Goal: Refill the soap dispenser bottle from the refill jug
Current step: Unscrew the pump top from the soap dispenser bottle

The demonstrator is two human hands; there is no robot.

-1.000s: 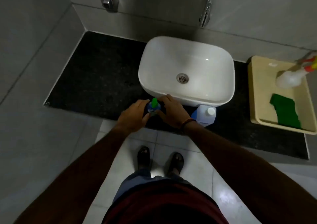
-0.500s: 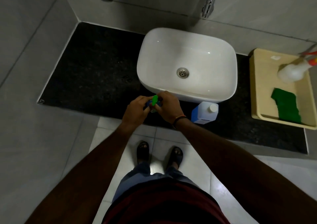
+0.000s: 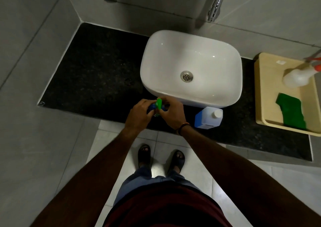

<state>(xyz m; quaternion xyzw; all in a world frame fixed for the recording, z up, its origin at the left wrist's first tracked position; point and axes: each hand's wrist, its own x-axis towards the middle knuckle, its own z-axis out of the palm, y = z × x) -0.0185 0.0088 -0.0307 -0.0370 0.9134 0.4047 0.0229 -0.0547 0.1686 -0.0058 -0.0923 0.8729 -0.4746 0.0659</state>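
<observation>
The soap bottle stands at the near edge of the dark tabletop, just in front of the white sink, and both of the person's hands close on it from either side. The left hand grips the blue body of the bottle, its fingers curled round the left side so that only a strip of blue shows between the two hands. The right hand comes in from the right, its fingers bent and pinching at the neck just below the green pump top, which sticks up between the two sets of fingertips. How far the pump is unscrewed cannot be told, since the hands hide the neck. The refill jug, pale blue with a white cap on, stands upright on the tabletop to the right of the right wrist, near the bottle but apart from it and touched by neither hand. Further right sits a beige tray holding a green sponge and a white spray bottle.
</observation>
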